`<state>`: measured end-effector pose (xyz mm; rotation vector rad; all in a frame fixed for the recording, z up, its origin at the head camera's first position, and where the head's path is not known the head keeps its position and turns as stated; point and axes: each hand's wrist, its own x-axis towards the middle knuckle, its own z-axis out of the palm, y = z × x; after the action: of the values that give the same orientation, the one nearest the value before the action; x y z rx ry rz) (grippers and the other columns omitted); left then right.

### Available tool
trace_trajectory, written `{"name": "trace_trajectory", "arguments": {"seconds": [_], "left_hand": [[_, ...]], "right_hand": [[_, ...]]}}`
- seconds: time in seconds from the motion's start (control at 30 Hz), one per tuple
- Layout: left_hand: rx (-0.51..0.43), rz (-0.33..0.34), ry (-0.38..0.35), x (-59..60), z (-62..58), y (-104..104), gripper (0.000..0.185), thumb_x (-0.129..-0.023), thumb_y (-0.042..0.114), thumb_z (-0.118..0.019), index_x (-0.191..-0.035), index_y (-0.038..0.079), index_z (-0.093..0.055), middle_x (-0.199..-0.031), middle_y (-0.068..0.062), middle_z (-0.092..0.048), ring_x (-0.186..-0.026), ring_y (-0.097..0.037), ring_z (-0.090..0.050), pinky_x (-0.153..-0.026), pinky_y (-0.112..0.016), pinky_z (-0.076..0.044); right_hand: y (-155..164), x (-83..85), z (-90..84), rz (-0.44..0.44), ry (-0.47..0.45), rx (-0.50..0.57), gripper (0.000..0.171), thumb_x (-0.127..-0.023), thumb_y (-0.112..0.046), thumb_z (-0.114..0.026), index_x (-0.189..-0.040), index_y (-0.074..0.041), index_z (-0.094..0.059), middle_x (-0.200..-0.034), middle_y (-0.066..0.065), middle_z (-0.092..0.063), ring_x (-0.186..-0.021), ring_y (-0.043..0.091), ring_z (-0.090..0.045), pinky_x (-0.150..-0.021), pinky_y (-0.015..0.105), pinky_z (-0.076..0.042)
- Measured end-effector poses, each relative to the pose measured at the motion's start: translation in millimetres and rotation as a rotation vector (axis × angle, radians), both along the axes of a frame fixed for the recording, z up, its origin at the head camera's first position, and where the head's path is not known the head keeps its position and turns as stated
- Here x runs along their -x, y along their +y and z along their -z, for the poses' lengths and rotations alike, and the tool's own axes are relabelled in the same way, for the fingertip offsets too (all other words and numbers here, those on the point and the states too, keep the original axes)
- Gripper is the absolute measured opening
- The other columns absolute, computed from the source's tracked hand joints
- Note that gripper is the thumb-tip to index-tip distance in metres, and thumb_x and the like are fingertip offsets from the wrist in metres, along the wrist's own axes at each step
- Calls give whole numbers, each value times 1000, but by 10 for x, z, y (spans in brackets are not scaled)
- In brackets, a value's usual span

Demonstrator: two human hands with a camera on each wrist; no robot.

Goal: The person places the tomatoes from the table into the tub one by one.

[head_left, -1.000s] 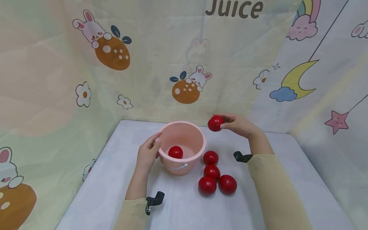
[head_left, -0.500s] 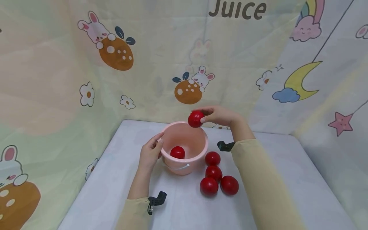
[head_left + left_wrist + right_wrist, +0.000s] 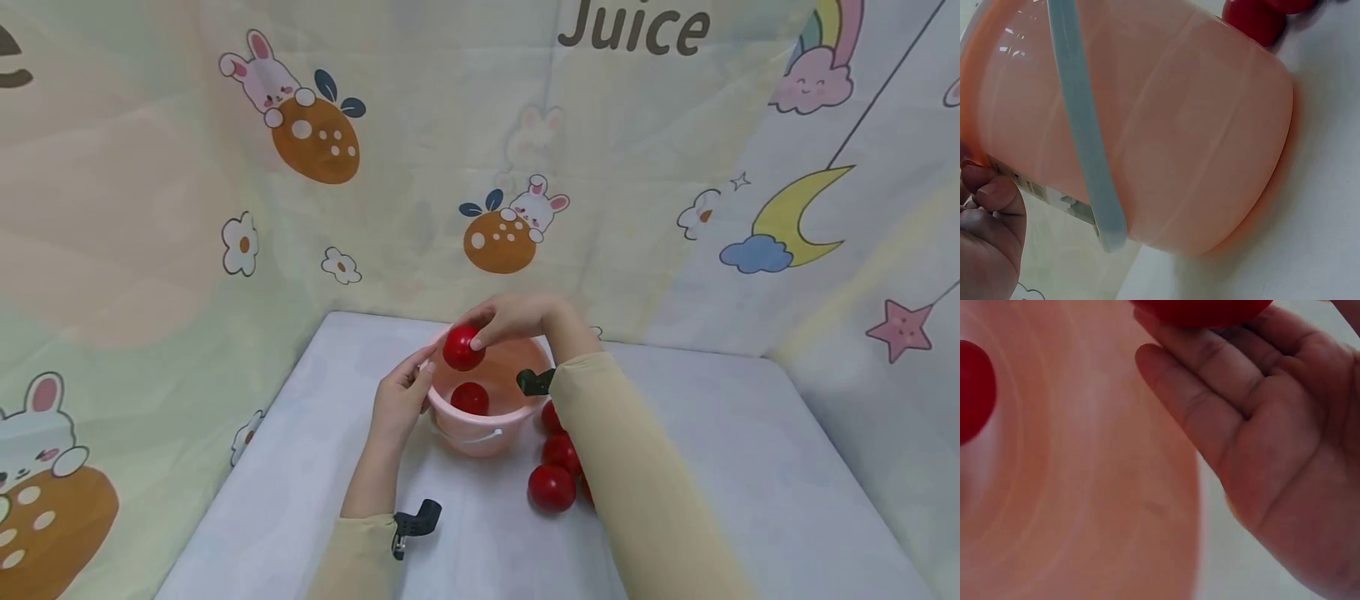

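A pink plastic bucket [image 3: 517, 427] stands on the white table, slightly tipped. My left hand [image 3: 400, 396] grips its rim at the left, thumb and fingers on either side; the left wrist view shows those curled fingers [image 3: 1000, 195] beside the bucket wall. Over the bucket's mouth, my right hand [image 3: 517, 318] pinches a smooth red ball [image 3: 462, 348] between thumb and fingers. In the right wrist view, only the lower edge of that ball [image 3: 1200, 309] shows. Another red ball [image 3: 470, 398] lies inside the bucket.
Several more red balls [image 3: 552, 488] lie right of the bucket, partly covered by my right sleeve [image 3: 630, 467]. The bucket's pale handle [image 3: 1082, 125] hangs down its side. A printed cloth [image 3: 405, 150] encloses the table [image 3: 750, 450] behind and at the sides.
My right hand has carried its red ball leftward from beyond the bucket's right side to above its mouth. My left hand has kept its grip on the rim.
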<state>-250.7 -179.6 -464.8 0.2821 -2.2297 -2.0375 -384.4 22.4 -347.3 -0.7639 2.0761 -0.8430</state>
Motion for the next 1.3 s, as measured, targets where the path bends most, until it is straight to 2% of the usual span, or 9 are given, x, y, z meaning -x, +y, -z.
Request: {"name": "trace_trajectory", "arguments": {"seconds": [0.17, 0.33, 0.47, 0.67, 0.87, 1.13, 1.3], "left_hand": [[-7, 6, 23, 3, 15, -9, 32, -94, 43, -65, -126, 44, -63, -83, -9, -52, -66, -22, -53, -59, -23, -48], [1, 4, 22, 1, 22, -13, 31, -94, 42, -64, -126, 43, -64, -82, -8, -52, -65, -22, -53, -59, -22, -47], [-2, 7, 20, 2, 25, 2, 30, -95, 41, -64, -125, 43, -64, -82, -9, -52, -64, -22, -52, -58, -22, -47], [4, 6, 22, 5, 18, 11, 30, -95, 43, -63, -124, 45, -64, -83, -8, -52, -65, -22, -53, -58, -23, -48], [22, 0, 23, 3, 2, 8, 30, -95, 44, -62, -125, 44, -64, -82, -6, -51, -64, -22, -52, -57, -23, -46], [4, 11, 64, 15, 26, -3, 31, -95, 41, -63, -126, 40, -65, -79, -5, -49, -60, -18, -50, -54, -22, -44], [1, 7, 46, 17, 31, 1, 30, -95, 42, -63, -125, 42, -64, -80, -6, -51, -61, -19, -51, -55, -22, -45]], "right_hand": [[-138, -36, 130, -1, -102, -30, 48, -80, -33, -82, -125, -30, -67, -128, -2, -62, -126, 24, -52, -102, 54, -48], [-225, -83, 264, -16, -239, -7, 47, -83, -21, -79, -127, -26, -65, -131, 2, -60, -128, 25, -51, -107, 57, -43], [-256, -88, 384, -12, -298, 7, 49, -82, -15, -79, -128, -24, -65, -131, 3, -61, -127, 26, -53, -106, 54, -45], [-289, -72, 484, 27, -286, -53, 46, -80, -17, -82, -123, -25, -68, -129, 1, -63, -124, 25, -54, -101, 47, -51], [-301, -43, 495, 23, -266, -59, 42, -86, -14, -75, -127, -17, -67, -129, 5, -65, -125, 24, -56, -106, 44, -47], [-275, -44, 490, 23, -283, -33, 44, -90, -12, -71, -133, -10, -62, -136, 12, -59, -132, 32, -51, -111, 48, -42], [-238, -42, 481, 12, -267, -8, 43, -90, -16, -71, -132, -15, -62, -134, 10, -60, -131, 32, -51, -107, 49, -45]]}}
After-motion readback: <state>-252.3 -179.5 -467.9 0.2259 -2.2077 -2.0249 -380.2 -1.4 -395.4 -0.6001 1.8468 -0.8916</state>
